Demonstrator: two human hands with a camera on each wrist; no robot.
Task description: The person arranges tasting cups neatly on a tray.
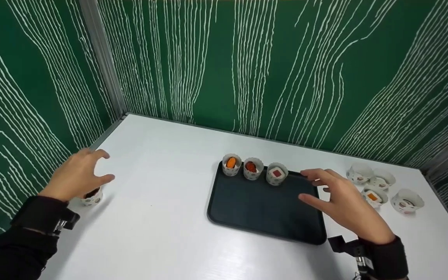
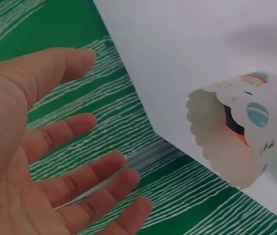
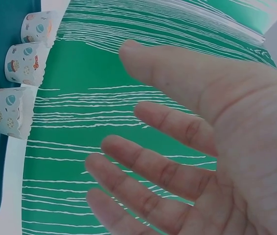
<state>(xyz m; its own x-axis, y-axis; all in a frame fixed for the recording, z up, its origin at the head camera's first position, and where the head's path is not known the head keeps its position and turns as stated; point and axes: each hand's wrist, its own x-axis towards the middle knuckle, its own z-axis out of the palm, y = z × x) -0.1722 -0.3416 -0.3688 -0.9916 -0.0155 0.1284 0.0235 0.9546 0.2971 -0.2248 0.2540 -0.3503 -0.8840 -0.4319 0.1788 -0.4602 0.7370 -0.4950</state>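
My left hand [image 1: 77, 175] hovers at the left with fingers spread and nothing between them. Partly hidden below it stands a patterned paper baking cup [image 1: 92, 199]; the left wrist view shows that cup [image 2: 275, 117] with something dark and orange inside. Over the right end of the black tray [image 1: 263, 210] is my right hand [image 1: 340, 194], empty, thumb apart from the fingers. Along the tray's back edge three paper cups stand in a row: one with an orange piece [image 1: 231, 162], one with a red piece [image 1: 251, 167], one with a white piece bearing a red square [image 1: 277, 173].
Several more paper cups [image 1: 406, 202] cluster on the white table [image 1: 150, 225] to the right of the tray; one holds a white and orange piece [image 1: 372, 196]. Green panels [image 1: 216, 77] with white wavy lines wall the table at the back and sides.
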